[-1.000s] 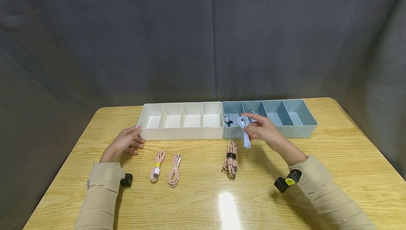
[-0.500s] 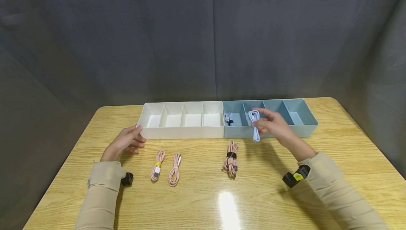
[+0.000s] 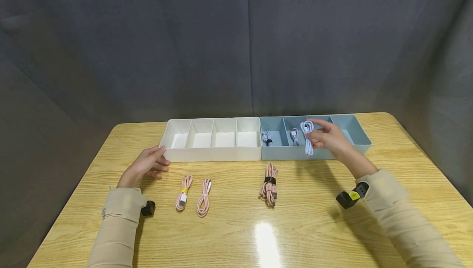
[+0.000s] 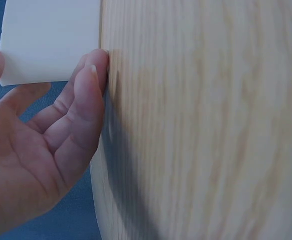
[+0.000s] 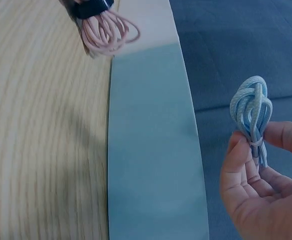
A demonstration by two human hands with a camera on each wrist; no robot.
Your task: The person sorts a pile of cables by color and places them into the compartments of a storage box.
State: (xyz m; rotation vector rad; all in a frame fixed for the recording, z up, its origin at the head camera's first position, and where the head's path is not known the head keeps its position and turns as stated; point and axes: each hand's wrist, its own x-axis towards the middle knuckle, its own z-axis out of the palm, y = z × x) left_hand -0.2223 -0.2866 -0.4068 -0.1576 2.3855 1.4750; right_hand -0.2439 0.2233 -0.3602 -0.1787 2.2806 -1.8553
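Blue cable (image 5: 254, 116): light, pliant, I'd judge; right grip (image 3: 328, 137) pinches near tie (image 5: 256, 142), best hold; left grip (image 3: 147, 163) loosely spread

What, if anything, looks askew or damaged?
Nothing stands out: the white box and blue box sit upright end to end, pink cables lie bundled on the table, and the right hand holds a coiled light-blue cable.

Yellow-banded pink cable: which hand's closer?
Left. The left hand is beyond and left of that cable; the right hand is far to its right, by the blue box.
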